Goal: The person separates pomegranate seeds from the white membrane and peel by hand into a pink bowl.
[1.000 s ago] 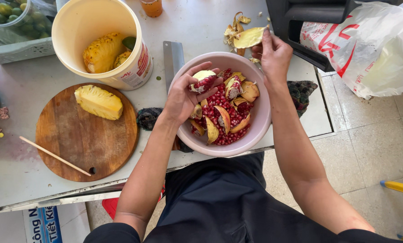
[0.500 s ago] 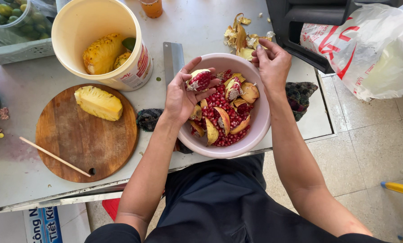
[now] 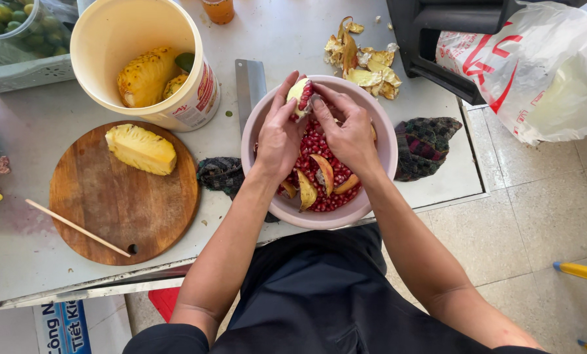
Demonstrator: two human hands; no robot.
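**Both hands met on one pomegranate piece over the bowl**

Since half a second ago the right hand (image 3: 351, 128) left the bowl's far rim and joined the left hand (image 3: 278, 134) at the pomegranate piece (image 3: 300, 94), which was lifted higher, over the far side of the pink bowl (image 3: 385, 141).

Piece: a small wedge, pale yellow-cream rind and pith on the left, red seeds packed on the right face. Long axis ran roughly toward and away from the person, slightly tilted; seed side faced the right hand. Left fingers pinched the rind from the left, right fingertips touched it from the right. Both hands grasped the piece, neither clenched tight.

Bowl held loose red seeds and a few yellow rind scraps, and stood at the near table edge on a dark cloth (image 3: 223, 174). Cleaver (image 3: 249, 82) lay just behind the bowl, partly hidden. Rind pile (image 3: 365, 59) lay farther back. Wooden board (image 3: 110, 210) to the left carried a pineapple chunk (image 3: 140, 149) and a stick (image 3: 77, 228). Cream bucket (image 3: 97, 39) held more peeled pineapple.
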